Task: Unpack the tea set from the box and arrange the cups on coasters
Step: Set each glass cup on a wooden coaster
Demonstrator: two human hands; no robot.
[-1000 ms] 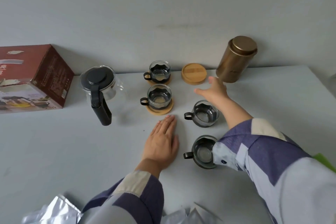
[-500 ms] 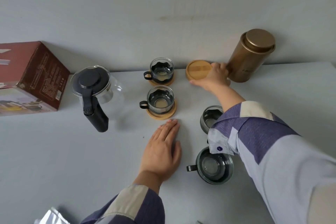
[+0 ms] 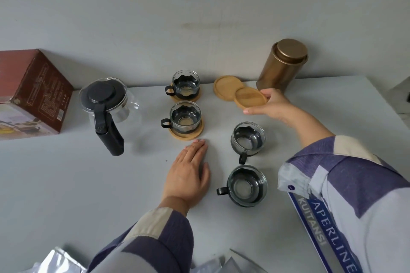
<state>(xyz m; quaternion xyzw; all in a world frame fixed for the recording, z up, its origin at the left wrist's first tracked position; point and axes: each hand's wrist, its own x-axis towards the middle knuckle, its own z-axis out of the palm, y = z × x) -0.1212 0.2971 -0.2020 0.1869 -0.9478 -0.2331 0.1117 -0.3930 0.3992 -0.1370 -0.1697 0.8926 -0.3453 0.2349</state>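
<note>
Lifting now: right hand point(image 3: 269, 105), fingers pinching a coaster point(image 3: 250, 97) off the one beneath, centre-right, likely for a bare cup point(image 3: 248, 138).
Left hand point(image 3: 188, 175): flat on bench point(image 3: 66, 184), fingers released, bracing.
Upper centre: two cups sit on coasters.
Box point(image 3: 28, 93): upper left, set aside.

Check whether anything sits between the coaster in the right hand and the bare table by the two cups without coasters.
Nothing visible does. The right hand holds the coaster just behind the nearer bare cup, with only open table between them.
</note>
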